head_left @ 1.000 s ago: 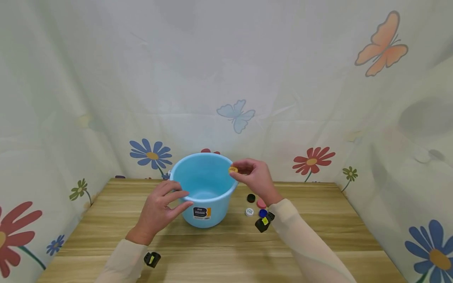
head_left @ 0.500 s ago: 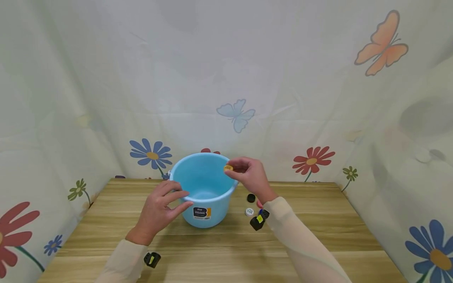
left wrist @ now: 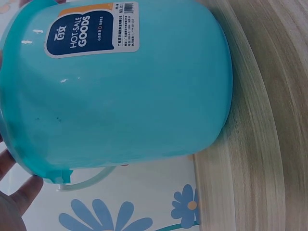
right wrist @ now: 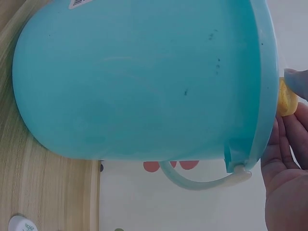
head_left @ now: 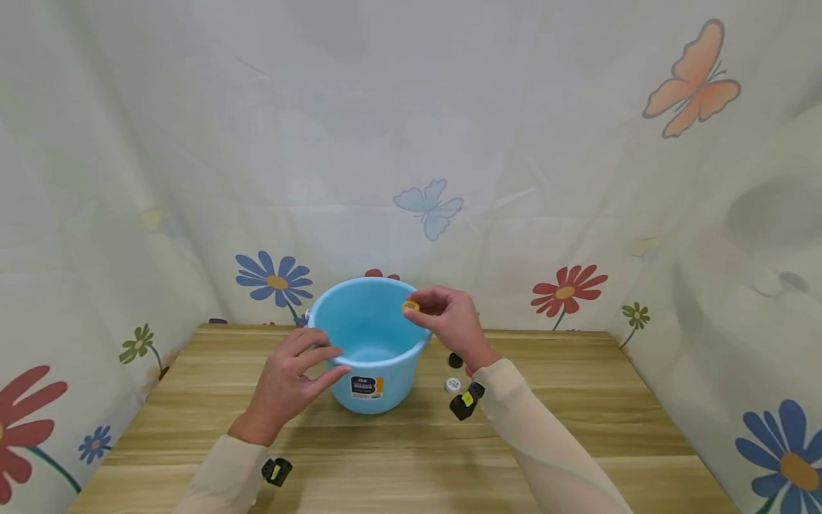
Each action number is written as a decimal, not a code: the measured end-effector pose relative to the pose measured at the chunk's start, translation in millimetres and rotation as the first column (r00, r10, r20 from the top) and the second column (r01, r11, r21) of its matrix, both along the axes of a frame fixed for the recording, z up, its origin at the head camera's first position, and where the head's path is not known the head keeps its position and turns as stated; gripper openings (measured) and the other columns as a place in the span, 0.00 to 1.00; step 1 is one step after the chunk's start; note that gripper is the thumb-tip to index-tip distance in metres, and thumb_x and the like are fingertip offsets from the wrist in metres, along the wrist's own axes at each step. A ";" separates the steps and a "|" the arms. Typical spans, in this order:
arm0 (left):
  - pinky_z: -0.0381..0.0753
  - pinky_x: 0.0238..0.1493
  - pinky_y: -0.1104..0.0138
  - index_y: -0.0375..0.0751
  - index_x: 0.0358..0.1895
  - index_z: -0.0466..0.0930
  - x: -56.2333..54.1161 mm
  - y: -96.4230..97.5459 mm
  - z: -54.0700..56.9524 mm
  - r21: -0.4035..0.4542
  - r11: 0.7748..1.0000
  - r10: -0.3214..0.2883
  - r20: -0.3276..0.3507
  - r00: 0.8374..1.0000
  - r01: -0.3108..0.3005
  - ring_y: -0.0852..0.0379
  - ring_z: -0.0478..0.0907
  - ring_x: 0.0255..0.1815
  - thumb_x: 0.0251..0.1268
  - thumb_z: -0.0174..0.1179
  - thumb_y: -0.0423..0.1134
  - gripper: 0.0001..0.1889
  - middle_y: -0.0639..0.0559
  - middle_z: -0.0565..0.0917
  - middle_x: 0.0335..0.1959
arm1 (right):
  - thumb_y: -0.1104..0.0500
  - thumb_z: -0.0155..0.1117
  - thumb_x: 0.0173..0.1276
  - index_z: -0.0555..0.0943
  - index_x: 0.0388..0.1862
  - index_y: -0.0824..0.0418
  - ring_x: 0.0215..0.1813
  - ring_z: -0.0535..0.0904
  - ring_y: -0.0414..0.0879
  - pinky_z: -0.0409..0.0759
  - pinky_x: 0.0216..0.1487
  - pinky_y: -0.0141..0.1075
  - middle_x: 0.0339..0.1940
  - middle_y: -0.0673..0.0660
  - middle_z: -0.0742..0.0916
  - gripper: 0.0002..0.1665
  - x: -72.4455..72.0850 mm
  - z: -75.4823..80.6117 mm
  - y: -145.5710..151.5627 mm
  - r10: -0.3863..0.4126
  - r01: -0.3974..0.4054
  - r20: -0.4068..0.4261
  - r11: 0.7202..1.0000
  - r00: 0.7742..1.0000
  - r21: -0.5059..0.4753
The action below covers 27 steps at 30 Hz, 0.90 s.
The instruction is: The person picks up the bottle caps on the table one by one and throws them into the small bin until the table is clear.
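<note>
A light blue plastic bucket (head_left: 398, 382) stands upright on the wooden table, a printed label (left wrist: 91, 29) on its front. My left hand (head_left: 282, 382) holds its near-left rim, fingers over the edge and thumb outside. Between thumb and fingers, my right hand (head_left: 457, 325) pinches a yellow bottle cap (head_left: 409, 306) above the right side of the bucket's mouth. Seen from the right wrist, the yellow cap (right wrist: 288, 98) sits just beyond the rim. The bucket's floor is partly visible from the head view.
Right of the bucket lie a black bottle cap (head_left: 454, 360) and a white bottle cap (head_left: 452, 385). A reddish cap (head_left: 469, 372) is mostly hidden by the right wrist. A floral curtain (head_left: 501, 178) hangs behind the wooden table (head_left: 385, 464).
My right hand has moved slightly left with the yellow cap, bringing it over the bucket's mouth. The right wrist now hides the blue cap. My left hand stays at the rim.
</note>
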<state>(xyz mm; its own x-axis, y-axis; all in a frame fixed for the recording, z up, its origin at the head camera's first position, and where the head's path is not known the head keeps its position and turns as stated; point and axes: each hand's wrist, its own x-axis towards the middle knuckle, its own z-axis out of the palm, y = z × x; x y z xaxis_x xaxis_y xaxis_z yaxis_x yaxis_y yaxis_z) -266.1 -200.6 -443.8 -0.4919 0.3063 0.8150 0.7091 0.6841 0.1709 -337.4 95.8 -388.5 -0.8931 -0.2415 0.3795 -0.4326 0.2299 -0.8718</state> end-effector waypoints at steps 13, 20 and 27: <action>0.88 0.54 0.45 0.49 0.41 0.92 -1.1 -0.8 -1.8 -0.001 1.000 0.004 0.015 1.000 -0.004 0.52 0.79 0.51 0.41 0.84 0.44 0.19 0.54 0.84 0.41 | 0.52 0.79 0.62 0.88 0.49 0.54 0.47 0.89 0.47 0.90 0.52 0.39 0.48 0.52 0.91 0.17 0.8 1.3 -3.3 -0.006 0.006 0.035 1.000 0.999 0.010; 0.87 0.55 0.45 0.47 0.41 0.92 -0.5 -0.4 -1.0 0.006 1.000 0.008 0.030 1.000 -0.008 0.52 0.79 0.51 0.40 0.84 0.44 0.20 0.54 0.84 0.41 | 0.53 0.79 0.62 0.88 0.49 0.54 0.47 0.89 0.48 0.90 0.52 0.40 0.48 0.53 0.91 0.17 -0.5 1.6 -3.5 0.004 -0.004 0.030 1.000 1.000 0.006; 0.87 0.54 0.44 0.47 0.41 0.92 0.2 0.0 -0.7 0.005 1.000 0.009 0.034 0.999 -0.010 0.51 0.79 0.51 0.40 0.84 0.44 0.20 0.54 0.84 0.42 | 0.53 0.79 0.62 0.88 0.49 0.55 0.46 0.89 0.46 0.90 0.51 0.39 0.48 0.53 0.91 0.17 -0.2 2.5 -5.3 -0.001 0.000 0.038 0.999 0.999 0.038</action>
